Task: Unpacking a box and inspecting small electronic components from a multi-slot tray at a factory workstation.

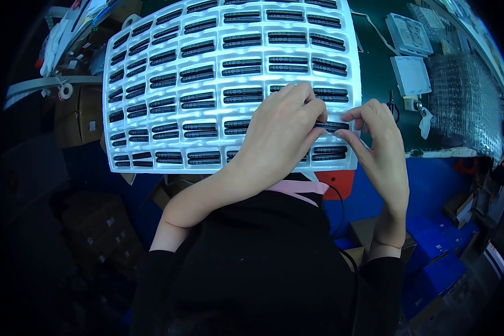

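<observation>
A large white plastic tray (359, 92) with rows of compartments lies before me. Most compartments hold black rod-shaped pieces with pale markings, in pairs side by side. Over a right-hand compartment near the tray's front, my left hand (285, 126) pinches the left end of a black rod (333, 127) between thumb and forefinger. The thumb and forefinger of my right hand (382, 143) close on its right end. Just in front of it, another pair of black rods (329, 150) sits in its compartment. My left hand and wrist cover some compartments to the left, so their contents are partly hidden.
The tray rests on a green tabletop (372, 75). To its right are white boxes (411, 75), scissors (393, 106) and bubble wrap (465, 103). Cardboard boxes (81, 115) and a tape roll (65, 91) are on the left. Blue boxes (439, 241) stand below right.
</observation>
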`<state>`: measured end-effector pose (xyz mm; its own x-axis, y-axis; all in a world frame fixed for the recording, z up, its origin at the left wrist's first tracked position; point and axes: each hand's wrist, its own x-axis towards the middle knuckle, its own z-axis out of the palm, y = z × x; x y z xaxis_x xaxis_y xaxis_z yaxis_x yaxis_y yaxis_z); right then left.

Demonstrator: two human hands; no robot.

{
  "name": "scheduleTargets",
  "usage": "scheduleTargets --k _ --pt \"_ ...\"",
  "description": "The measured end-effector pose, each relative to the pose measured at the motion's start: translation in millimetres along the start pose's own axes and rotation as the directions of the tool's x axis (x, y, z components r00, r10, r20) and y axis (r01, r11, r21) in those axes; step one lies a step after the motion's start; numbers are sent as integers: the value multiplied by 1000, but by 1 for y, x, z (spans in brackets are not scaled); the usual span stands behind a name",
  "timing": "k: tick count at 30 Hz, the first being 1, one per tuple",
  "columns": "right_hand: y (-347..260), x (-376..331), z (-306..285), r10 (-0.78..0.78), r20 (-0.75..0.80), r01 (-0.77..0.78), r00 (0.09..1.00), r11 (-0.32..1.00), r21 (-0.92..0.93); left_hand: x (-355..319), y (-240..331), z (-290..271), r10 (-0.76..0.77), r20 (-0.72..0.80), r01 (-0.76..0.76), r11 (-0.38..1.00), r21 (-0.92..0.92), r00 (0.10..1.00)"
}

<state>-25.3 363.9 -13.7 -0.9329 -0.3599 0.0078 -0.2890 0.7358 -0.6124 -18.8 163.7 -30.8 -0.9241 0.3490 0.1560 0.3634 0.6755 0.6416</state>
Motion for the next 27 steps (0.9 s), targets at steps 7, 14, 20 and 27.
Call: scheduleTargets --k 7,14,20,27 --pt "-3 0 3 -17 49 14 999 998 62 0 -2 -2 27 -18 -27 1000 1 999" --pt "-1 -1 6 -48 -84 48 995 999 4 -3 -3 5 23 -90 -22 1000 17 996" --pt "3 -7 6 -66 -89 63 994 998 -31 -6 -7 8 35 -118 -34 999 11 992" --pt "2 -8 5 -19 -76 19 997 1000 -4 -8 -6 6 34 -88 -35 999 -8 996"
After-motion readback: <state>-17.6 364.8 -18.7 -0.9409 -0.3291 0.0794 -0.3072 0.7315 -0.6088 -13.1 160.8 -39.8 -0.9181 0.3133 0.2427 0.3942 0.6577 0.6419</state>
